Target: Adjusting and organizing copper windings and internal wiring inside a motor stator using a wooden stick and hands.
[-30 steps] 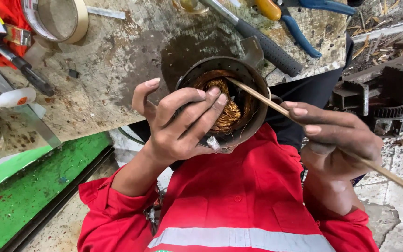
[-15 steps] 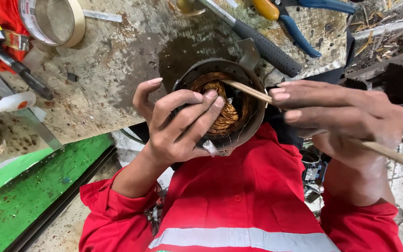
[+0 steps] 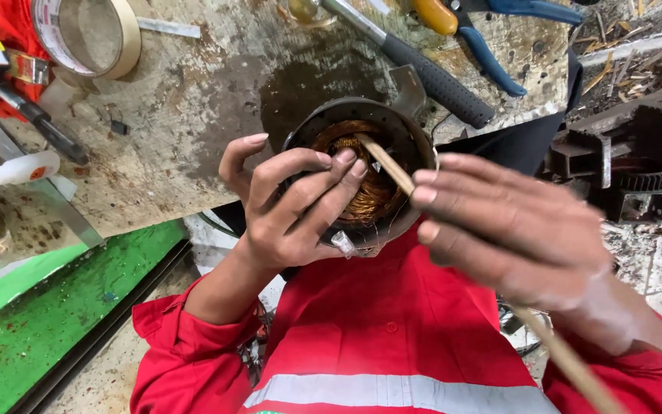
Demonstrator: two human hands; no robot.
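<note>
Two hands work on one round motor stator point(image 3: 362, 172): dark metal shell, open end facing the camera, copper-coloured wire coils w/ a dull shine packed inside. It sits at the edge of the stained workbench point(image 3: 193, 115), over the red-clothed lap. Left hand point(image 3: 289, 203) curls around the near-left rim, fingers closed over the shell and tips reaching into the opening, so it has firm hold. Right hand point(image 3: 507, 230) is closed around a thin wooden stick point(image 3: 385, 165); exact finger wrap is hard to tell, hand is blurred. Stick's long axis runs diagonal, tip up-left inside the coils, tail down-right past the wrist & cut off by the bottom edge. Its mid part is hidden behind the right hand. Tape roll point(image 3: 86, 34), blue-handled pliers point(image 3: 492, 46) and a black-grip tool point(image 3: 423, 69) lie on the bench beyond.
</note>
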